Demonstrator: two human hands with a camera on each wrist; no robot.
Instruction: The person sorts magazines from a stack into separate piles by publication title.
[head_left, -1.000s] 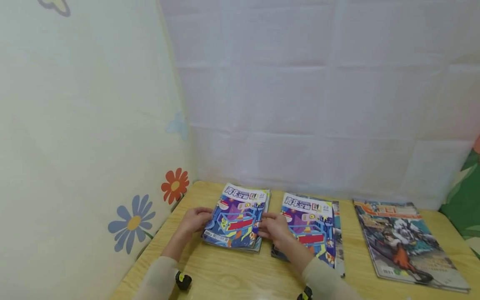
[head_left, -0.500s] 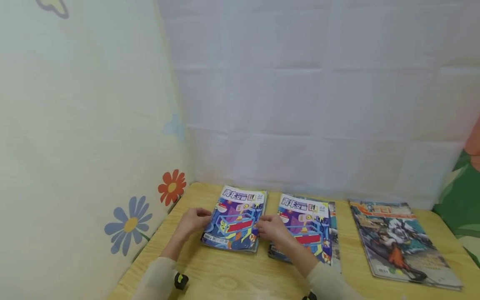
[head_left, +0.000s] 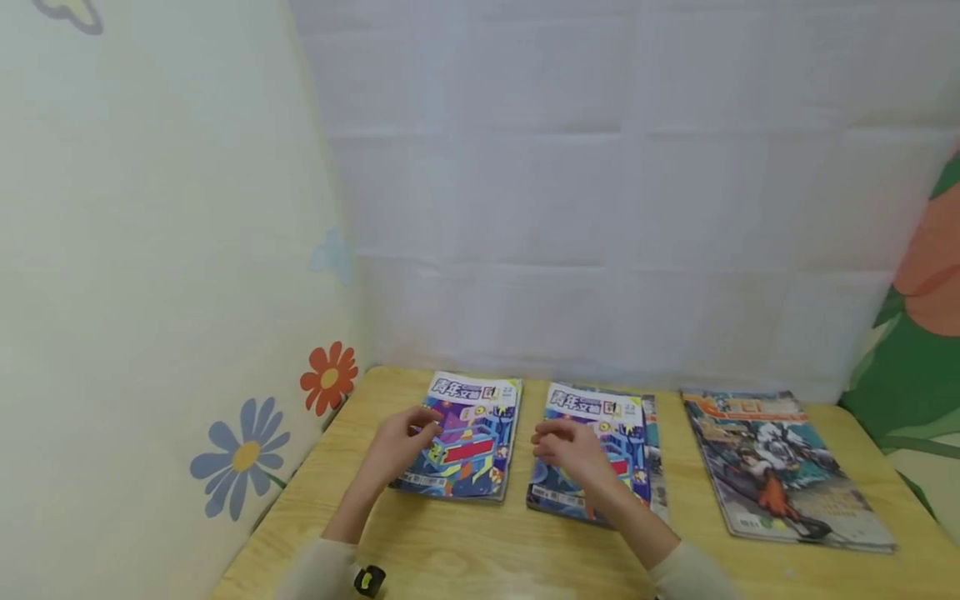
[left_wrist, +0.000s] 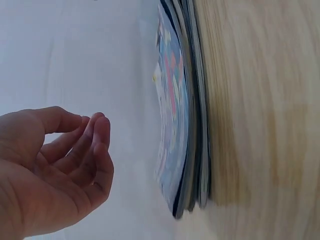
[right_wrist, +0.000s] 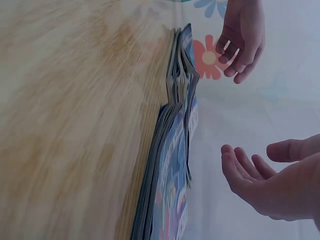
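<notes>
In the head view my left hand (head_left: 401,444) hovers at the left side of a stack of magazines (head_left: 467,450) with a purple and blue cover. The left wrist view shows the hand apart from that stack (left_wrist: 175,110), fingers loosely bent and holding nothing. My right hand (head_left: 573,452) is over a second stack with the same cover (head_left: 585,402), hiding part of it. From the right wrist view, the right hand (right_wrist: 275,185) is raised off the magazines (right_wrist: 167,180), fingers relaxed around nothing.
A larger magazine (head_left: 787,471) with a painted figure on its cover lies at the right of the wooden table (head_left: 465,550). Another larger magazine (head_left: 654,442) shows from under the second stack. A white cloth (head_left: 487,325) hangs behind; a flower-printed wall (head_left: 247,333) borders the left.
Both hands have let go of the left stack's edges and lifted. The right hand has moved right, over the second stack. The whole scene has shifted slightly left in view.
</notes>
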